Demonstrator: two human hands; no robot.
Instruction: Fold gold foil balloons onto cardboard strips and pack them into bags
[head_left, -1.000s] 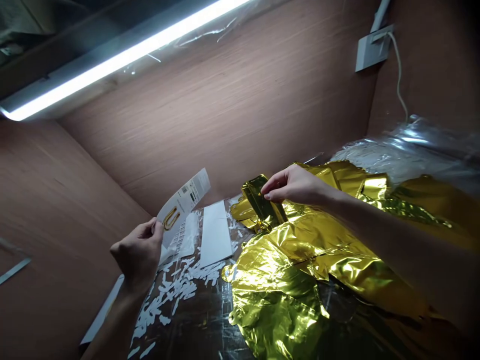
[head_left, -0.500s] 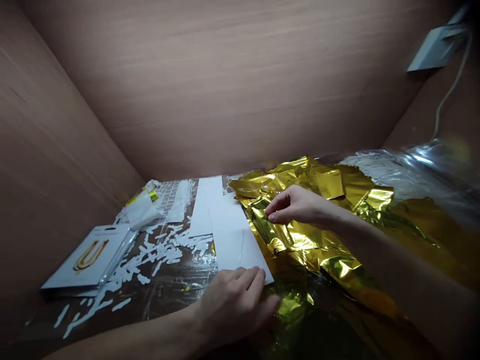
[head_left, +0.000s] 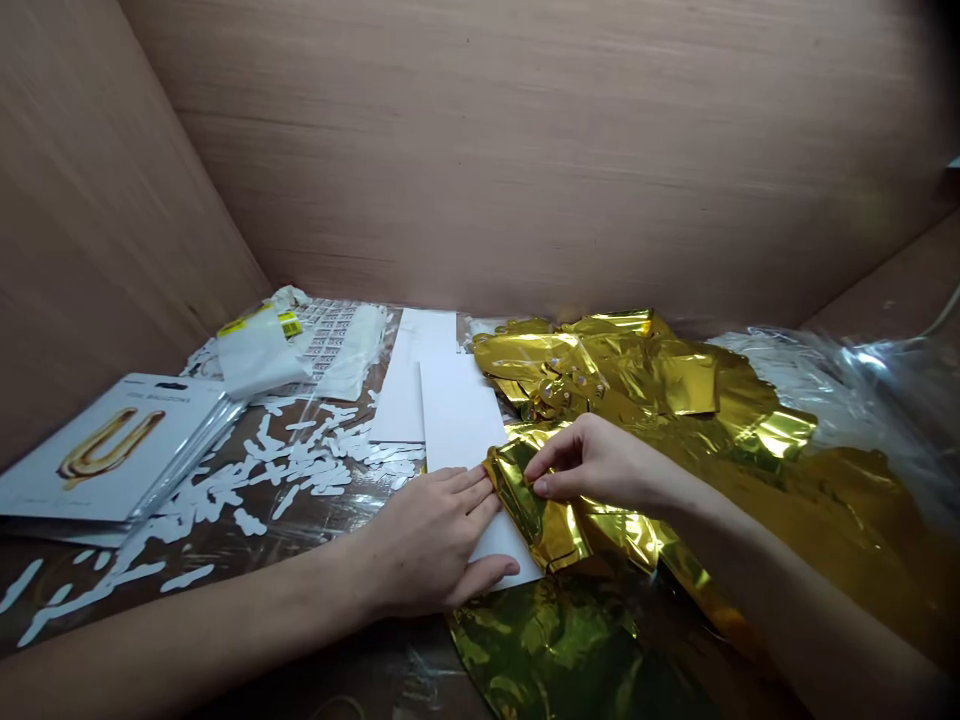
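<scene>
My left hand point(head_left: 446, 540) lies with its fingers extended across a white card point(head_left: 461, 410), the fingertips reaching the edge of a folded gold foil balloon point(head_left: 551, 520). Thumb and forefinger of my right hand point(head_left: 592, 465) pinch that foil near its upper left part. The folded piece overlaps the card's right side. Beneath and beyond it spreads a heap of shiny gold foil point(head_left: 637, 370), and darker gold foil point(head_left: 555, 650) shows below my hands. A second white card point(head_left: 405, 375) lies behind the first.
At the left lie packs point(head_left: 109, 445) printed with a gold U balloon. White paper scraps point(head_left: 262, 465) litter the table. Behind them are a sticker sheet point(head_left: 330, 345) and a white pouch with yellow labels point(head_left: 262, 350). Clear plastic bags point(head_left: 825, 390) lie right; a wooden panel point(head_left: 525, 150) stands behind.
My left hand has moved from the card's lower end up along it and flattened. My right hand has drawn the pinched foil left, over the card's edge. The view has shifted right.
</scene>
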